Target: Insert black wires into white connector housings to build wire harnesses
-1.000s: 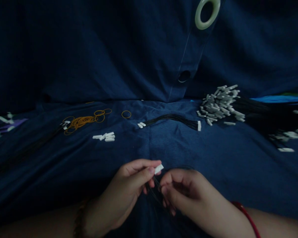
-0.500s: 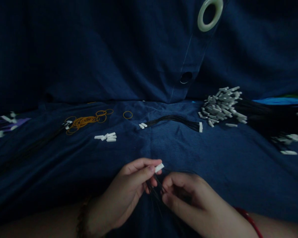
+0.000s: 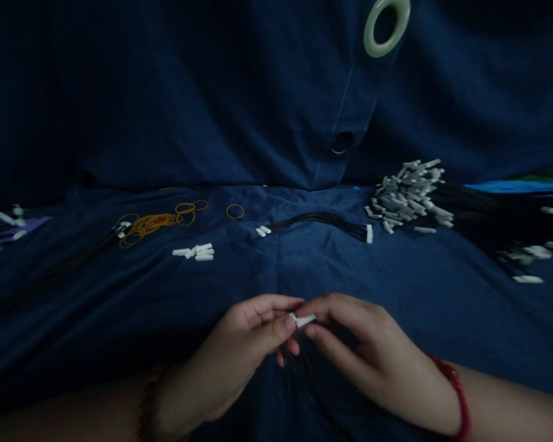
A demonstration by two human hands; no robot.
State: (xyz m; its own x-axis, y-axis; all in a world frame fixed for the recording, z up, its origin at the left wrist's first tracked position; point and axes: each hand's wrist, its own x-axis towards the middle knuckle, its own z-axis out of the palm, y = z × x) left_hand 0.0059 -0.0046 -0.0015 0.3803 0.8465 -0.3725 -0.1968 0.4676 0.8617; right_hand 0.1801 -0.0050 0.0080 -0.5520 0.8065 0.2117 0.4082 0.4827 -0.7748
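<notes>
Stretching beneath and beyond the grip, blue cloth [image 3: 239,276] backs the work. The left hand [image 3: 253,337], with black wires [image 3: 289,362] below its fingertips, pinches a white connector [image 3: 305,320]; the right hand [image 3: 371,350] sets finger and thumb narrowly about the connector's right end, contact unclear. Likely a fine fingertip step, calling next for a steady left pinch. No lettering is readable.

A pale ring [image 3: 378,51] sits high on the hanging blue cloth [image 3: 212,92], orange rubber bands [image 3: 154,224] heaped below and leftward.
</notes>
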